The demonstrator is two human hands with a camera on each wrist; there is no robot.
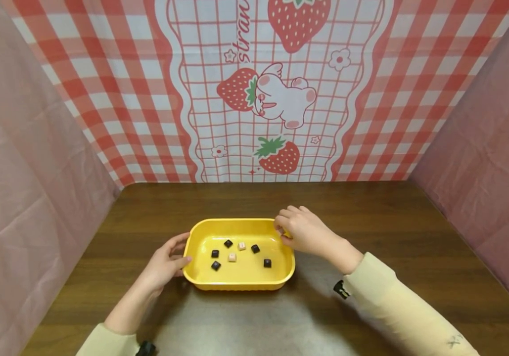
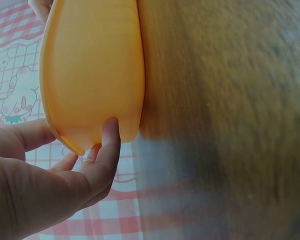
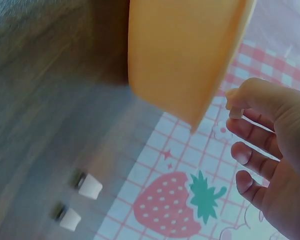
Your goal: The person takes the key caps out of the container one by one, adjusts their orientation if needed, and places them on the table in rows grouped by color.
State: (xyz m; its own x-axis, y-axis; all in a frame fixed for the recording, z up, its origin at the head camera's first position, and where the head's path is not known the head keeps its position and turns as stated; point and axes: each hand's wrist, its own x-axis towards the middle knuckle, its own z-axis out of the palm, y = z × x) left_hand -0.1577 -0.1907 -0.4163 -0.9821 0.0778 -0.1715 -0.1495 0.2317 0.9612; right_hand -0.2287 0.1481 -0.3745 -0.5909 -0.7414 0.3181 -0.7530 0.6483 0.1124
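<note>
— What are you holding?
— Your left hand (image 1: 163,264) grips the yellow tray (image 1: 241,273) by its left end; your right hand (image 1: 304,230) pinches what looks like a pale keycap (image 3: 236,113), half-hidden, at the far right corner.

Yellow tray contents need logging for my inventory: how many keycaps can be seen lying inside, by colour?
Black keycaps: 5
Pale keycaps: 2
Total seen lying in the yellow tray: 7, leaving out the pale keycap pinched in the right hand.
</note>
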